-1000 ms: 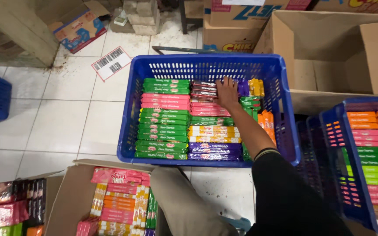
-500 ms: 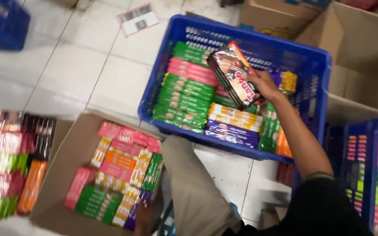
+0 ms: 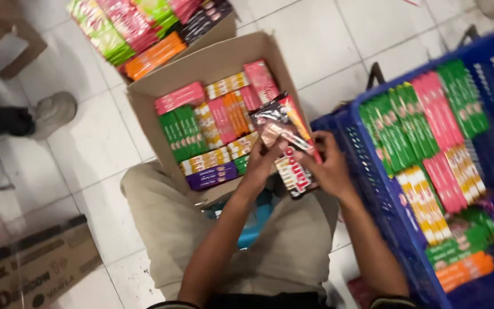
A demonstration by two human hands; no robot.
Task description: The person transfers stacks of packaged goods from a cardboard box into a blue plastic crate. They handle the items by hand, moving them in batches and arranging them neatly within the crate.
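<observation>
Hands: left hand [image 3: 267, 160] and right hand [image 3: 324, 169] clasp dark wafer-bar multipack [image 3: 286, 143] over cardboard box [image 3: 144, 100] | handling: likely light, crinkly, slippery film; best gripped along both long edges

Packed cardboard box [image 3: 144, 94] ahead, blue crate [image 3: 373, 189] right

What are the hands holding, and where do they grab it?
Both hands, left hand and right hand, hold a bunch of dark and red snack wrappers: left at its upper side, right at its lower end.
</observation>
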